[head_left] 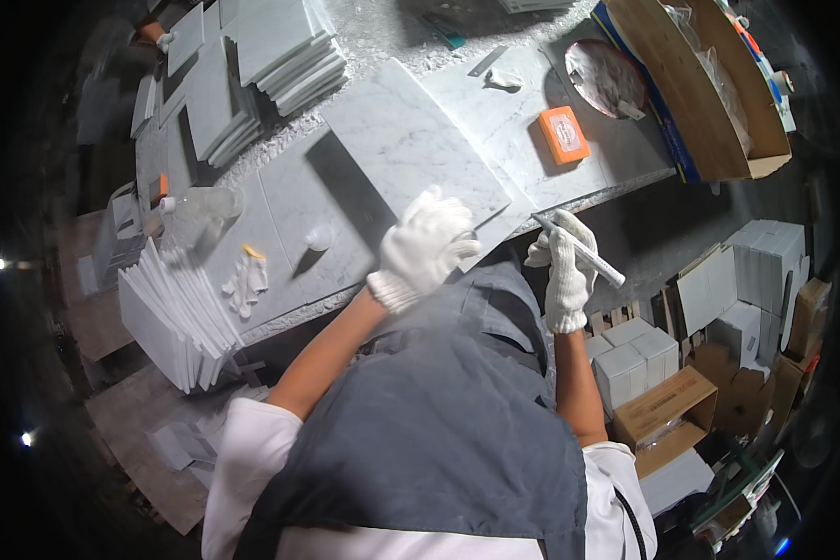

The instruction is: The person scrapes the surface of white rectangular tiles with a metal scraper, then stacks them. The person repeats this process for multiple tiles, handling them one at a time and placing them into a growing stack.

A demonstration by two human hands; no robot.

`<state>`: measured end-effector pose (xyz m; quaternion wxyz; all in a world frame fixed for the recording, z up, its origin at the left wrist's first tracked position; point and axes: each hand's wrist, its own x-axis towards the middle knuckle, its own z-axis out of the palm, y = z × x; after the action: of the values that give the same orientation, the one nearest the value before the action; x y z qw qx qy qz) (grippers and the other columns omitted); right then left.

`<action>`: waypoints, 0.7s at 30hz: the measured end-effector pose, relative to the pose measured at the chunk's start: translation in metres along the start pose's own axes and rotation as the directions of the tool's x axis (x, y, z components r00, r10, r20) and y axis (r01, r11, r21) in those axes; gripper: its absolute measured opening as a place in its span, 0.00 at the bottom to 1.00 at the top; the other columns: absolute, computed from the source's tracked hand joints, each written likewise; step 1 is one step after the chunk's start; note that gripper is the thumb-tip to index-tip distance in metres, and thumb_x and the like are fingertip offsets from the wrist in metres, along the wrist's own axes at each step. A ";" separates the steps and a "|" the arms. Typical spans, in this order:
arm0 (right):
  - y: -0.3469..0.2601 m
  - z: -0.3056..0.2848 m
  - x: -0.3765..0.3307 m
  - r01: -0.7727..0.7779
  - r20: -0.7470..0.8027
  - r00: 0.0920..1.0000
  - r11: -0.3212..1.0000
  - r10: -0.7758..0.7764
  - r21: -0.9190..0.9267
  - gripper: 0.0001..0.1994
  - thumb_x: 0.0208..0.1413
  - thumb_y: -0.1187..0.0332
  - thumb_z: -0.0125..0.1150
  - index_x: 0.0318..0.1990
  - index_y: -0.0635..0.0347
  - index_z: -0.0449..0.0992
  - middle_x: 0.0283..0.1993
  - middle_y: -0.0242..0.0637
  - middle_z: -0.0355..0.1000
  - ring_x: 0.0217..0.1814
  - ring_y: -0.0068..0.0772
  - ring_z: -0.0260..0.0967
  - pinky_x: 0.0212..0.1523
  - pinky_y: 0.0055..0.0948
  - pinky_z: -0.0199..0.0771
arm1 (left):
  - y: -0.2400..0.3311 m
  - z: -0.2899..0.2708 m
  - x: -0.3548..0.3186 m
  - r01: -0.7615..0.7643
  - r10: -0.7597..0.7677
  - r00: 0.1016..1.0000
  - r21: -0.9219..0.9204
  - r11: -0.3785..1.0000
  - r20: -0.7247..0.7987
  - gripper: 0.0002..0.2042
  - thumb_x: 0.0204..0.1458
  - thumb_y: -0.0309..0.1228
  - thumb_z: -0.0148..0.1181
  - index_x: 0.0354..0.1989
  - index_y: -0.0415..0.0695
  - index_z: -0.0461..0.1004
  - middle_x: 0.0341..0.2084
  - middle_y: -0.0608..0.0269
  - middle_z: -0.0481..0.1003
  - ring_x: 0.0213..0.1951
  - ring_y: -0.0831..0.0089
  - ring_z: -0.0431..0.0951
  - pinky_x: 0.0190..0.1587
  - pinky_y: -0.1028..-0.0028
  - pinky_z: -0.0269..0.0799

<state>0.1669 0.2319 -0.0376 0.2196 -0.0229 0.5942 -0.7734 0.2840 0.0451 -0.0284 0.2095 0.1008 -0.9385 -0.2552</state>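
Both my hands wear white knit gloves. My left hand [427, 238] is at the near edge of a grey-veined white marble tile [420, 135], its fingers closed around that edge. The tile lies over the work table, its left side casting a broad dark shadow. To the right of the tile, just off the table's front edge, my right hand [569, 271] is closed around a slim white pen-shaped tool [595, 261]. The tool's thin grey tip points up and left, toward the tile's near right corner.
An orange box [564, 135], a round dish [605, 78] and a long cardboard box [700, 84] stand at the right. Stacked tiles [285, 51] are at the far left. Nearer are a clear bottle [201, 203], a loose glove [247, 280] and leaning tiles [173, 317].
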 end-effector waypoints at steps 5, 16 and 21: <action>-0.016 0.000 -0.020 -0.139 0.263 0.956 0.990 0.132 0.009 0.21 0.68 0.58 0.59 0.55 0.70 0.72 0.33 0.40 0.77 0.26 0.28 0.75 0.29 0.26 0.77 | 0.000 -0.007 -0.012 0.020 -0.010 0.998 -0.184 0.983 0.055 0.15 0.56 0.43 0.67 0.41 0.43 0.79 0.36 0.57 0.79 0.40 0.54 0.78 0.46 0.60 0.74; -0.022 0.007 -0.031 -0.268 0.372 0.880 0.955 0.296 -0.126 0.16 0.65 0.63 0.63 0.50 0.69 0.77 0.35 0.36 0.78 0.33 0.21 0.73 0.33 0.21 0.74 | 0.033 -0.016 -0.011 0.322 -0.180 0.912 -0.369 0.872 0.369 0.10 0.52 0.35 0.65 0.41 0.47 0.80 0.29 0.51 0.79 0.34 0.48 0.79 0.37 0.58 0.76; -0.020 0.009 -0.051 -0.337 0.226 0.898 0.921 0.377 -0.198 0.16 0.66 0.61 0.62 0.50 0.66 0.77 0.35 0.35 0.77 0.29 0.23 0.72 0.29 0.23 0.74 | 0.036 -0.015 -0.027 0.134 -0.078 0.928 -0.132 0.982 0.365 0.14 0.45 0.34 0.67 0.41 0.49 0.81 0.27 0.53 0.78 0.30 0.48 0.78 0.32 0.56 0.75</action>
<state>0.2093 0.2465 -0.0047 0.4314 -0.0312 0.6121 -0.6620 0.3113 0.0775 -0.0070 0.0282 0.0869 -0.9314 -0.3522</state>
